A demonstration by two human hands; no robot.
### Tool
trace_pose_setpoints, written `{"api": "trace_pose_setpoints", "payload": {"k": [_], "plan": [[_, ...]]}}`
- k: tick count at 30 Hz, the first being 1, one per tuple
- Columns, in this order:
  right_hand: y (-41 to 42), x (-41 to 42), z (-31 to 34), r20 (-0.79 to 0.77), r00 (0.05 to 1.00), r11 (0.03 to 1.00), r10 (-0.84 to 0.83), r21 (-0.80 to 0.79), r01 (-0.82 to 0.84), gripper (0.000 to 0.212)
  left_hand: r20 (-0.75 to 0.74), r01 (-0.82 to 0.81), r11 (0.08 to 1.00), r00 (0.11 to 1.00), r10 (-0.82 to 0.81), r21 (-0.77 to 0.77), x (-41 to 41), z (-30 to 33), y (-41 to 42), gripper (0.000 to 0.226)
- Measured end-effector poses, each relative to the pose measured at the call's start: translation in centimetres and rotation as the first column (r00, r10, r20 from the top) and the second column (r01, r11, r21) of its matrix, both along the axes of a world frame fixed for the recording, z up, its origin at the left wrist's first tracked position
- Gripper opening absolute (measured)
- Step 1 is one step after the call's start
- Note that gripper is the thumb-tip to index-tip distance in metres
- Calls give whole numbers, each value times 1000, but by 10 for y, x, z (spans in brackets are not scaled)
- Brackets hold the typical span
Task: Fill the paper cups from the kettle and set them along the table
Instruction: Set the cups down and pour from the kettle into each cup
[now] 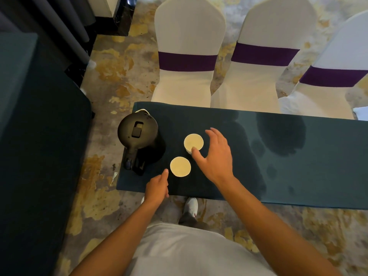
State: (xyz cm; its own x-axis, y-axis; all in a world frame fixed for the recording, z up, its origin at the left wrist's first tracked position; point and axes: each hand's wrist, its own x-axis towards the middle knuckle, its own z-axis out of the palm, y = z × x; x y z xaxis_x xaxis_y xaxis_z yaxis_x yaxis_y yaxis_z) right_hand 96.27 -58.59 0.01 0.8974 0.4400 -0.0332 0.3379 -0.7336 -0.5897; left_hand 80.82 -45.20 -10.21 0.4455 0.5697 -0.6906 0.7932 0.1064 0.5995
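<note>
Open hands (pixel 216 156) beside paper cups (pixel 180 166)

Black kettle (pixel 137 136), lid shut; two upright paper cups (pixel 193 142) (pixel 180 166) beside it.

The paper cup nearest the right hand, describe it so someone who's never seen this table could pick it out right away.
Start at the dark teal table, at its left end where the black kettle stands. Two paper cups sit just right of it. The one meant is the farther cup, nearer the chairs, with the right hand spread around it, thumb at its rim; the nearer cup stands free.
</note>
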Motion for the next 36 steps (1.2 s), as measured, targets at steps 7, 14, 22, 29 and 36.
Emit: {"api": "trace_pose_setpoints", "payload": {"k": [7, 14, 22, 29, 36], "plan": [[89, -75, 53, -144, 972, 977, 187, 129, -169, 53, -19, 232, 967, 972, -235, -104, -33, -4, 37, 45], [145, -120, 40, -293, 952, 993, 89, -44, -106, 60, -63, 465, 872, 876, -478, -154, -45, -11, 82, 48], [163, -130, -3, -606, 773, 981, -187, -77, 177, 66, -47, 456, 869, 880, -472, -192, -75, -22, 137, 34], [174, -127, -9, -856, 508, 916, -101, 119, 384, 37, -14, 469, 857, 875, -483, -214, -73, -12, 161, 31], [172, -122, -7, -905, 423, 840, 48, 266, 474, 25, 11, 440, 866, 893, -450, -237, -69, -8, 169, 29]]}}
